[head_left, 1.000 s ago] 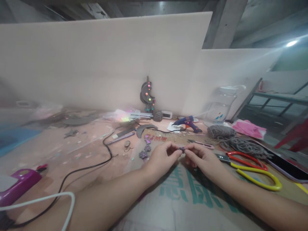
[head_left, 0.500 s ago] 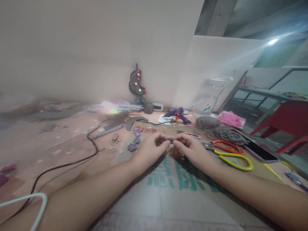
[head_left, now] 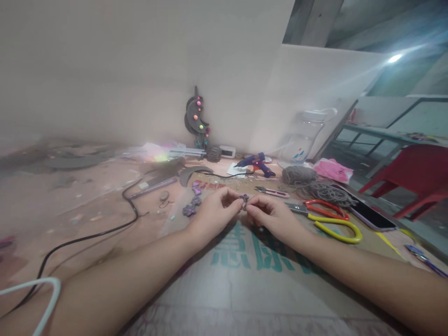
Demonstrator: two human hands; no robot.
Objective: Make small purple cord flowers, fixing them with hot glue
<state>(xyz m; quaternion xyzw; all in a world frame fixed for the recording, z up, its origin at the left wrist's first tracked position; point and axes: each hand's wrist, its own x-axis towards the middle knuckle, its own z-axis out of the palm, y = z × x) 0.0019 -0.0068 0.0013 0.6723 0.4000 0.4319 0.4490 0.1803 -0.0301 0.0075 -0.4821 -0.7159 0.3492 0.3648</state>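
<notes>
Between my fingertips, over the cardboard sheet [head_left: 224, 289], is a small purple-grey flower-like piece [head_left: 244, 199]. My left hand [head_left: 217, 212] pinches it from the left with thumb and forefinger. My right hand [head_left: 269, 214] is closed in a pinch at its right side; the fingers cover much of the piece. Left of my left hand lie similar purple-grey flower pieces [head_left: 192, 206] and purple heart shapes [head_left: 196, 189]. Scissors with red and yellow handles [head_left: 338, 228] lie to the right of my right hand, and small pink-handled snips [head_left: 273, 192] just beyond it.
A blue glue gun [head_left: 257, 163] rests at the back, its black cord [head_left: 101, 232] running left. Grey yarn [head_left: 301, 177], a phone [head_left: 373, 213] and a clear bottle [head_left: 303, 140] stand or lie right. A crescent ornament [head_left: 196, 116] leans on the wall. A red chair [head_left: 406, 172] is beyond.
The small piece has been turned between my fingertips and now shows more upright. My right fingers have shifted slightly lower on it. The whole view has moved slightly.
</notes>
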